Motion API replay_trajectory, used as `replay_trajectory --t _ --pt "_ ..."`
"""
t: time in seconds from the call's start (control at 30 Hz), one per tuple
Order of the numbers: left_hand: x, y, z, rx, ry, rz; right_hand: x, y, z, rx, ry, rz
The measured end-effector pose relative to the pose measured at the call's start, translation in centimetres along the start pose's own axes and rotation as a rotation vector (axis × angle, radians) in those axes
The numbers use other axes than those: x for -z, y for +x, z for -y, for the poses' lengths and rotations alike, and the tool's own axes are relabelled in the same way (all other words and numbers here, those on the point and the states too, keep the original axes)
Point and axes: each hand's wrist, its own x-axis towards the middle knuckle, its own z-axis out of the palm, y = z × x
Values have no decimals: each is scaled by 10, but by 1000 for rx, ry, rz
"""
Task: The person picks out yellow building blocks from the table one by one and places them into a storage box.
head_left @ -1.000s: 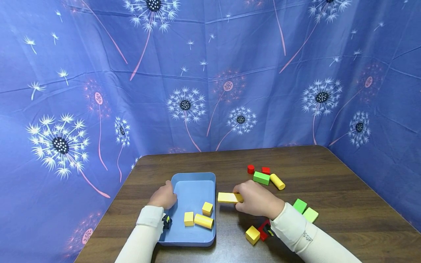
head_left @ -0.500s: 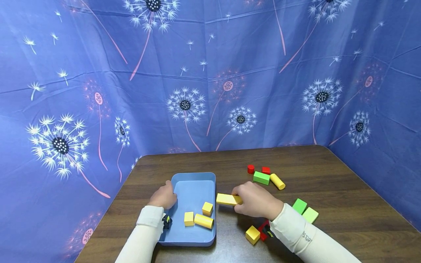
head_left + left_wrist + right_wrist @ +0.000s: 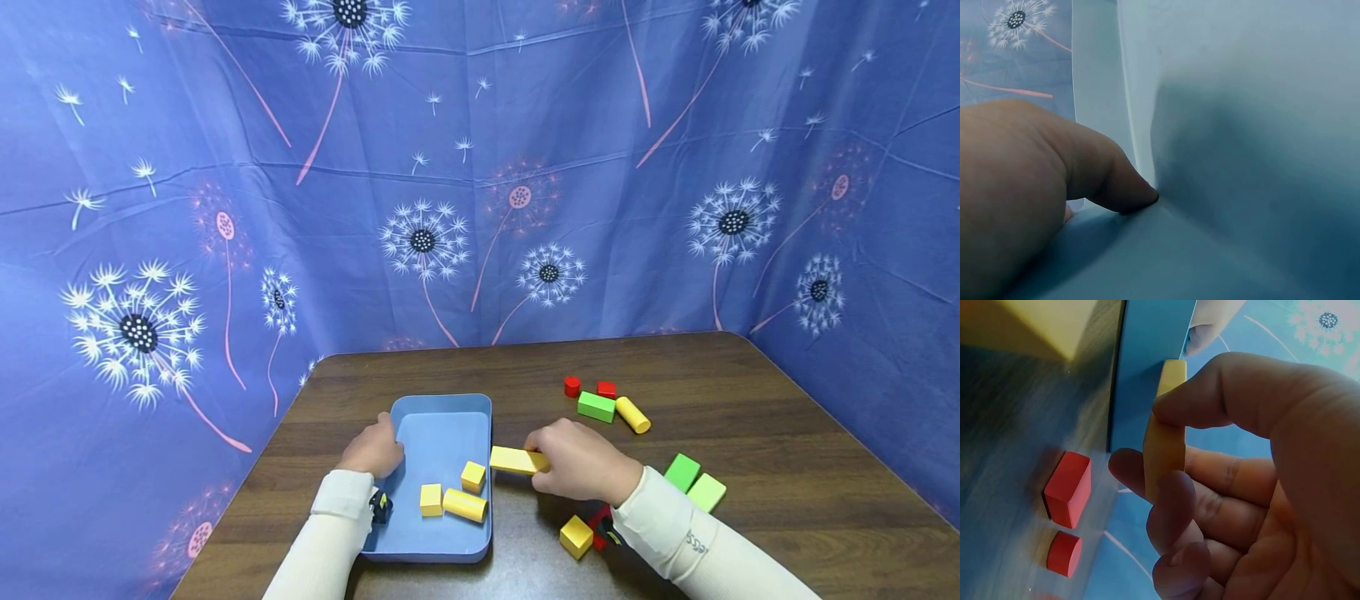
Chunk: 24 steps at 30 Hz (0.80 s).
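A long flat yellow block (image 3: pixel 513 460) is pinched between the thumb and fingers of my right hand (image 3: pixel 581 462), its left end beside the right wall of the blue tray (image 3: pixel 442 546). In the right wrist view that yellow block (image 3: pixel 1165 447) stands out in front of the tray wall (image 3: pixel 1144 381). My left hand (image 3: pixel 372 448) grips the tray's left wall; its thumb (image 3: pixel 1119 178) presses the inside of the wall in the left wrist view. Lying in the tray are two yellow cubes (image 3: pixel 431 500) and a yellow cylinder (image 3: pixel 465 505).
Close to my right wrist are a yellow cube (image 3: pixel 577 537) and a partly hidden red block (image 3: pixel 600 525). Two green blocks (image 3: pixel 682 472) lie right of the sleeve. Farther back sit a green block (image 3: pixel 596 407), a yellow cylinder (image 3: pixel 633 414) and two small red pieces (image 3: pixel 572 386).
My right hand has shifted slightly left and down with the yellow block, bringing its end closer to the tray's right wall. The left hand and tray have stayed in place.
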Motion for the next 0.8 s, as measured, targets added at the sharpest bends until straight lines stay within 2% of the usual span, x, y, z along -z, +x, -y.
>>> replay_trajectory --t 0.23,0.8 --pt "0 0 0 -4 5 -4 -1 1 0 -5 -20 5" --pt "-2 2 2 -6 7 -6 -4 2 -3 26 14 -5"
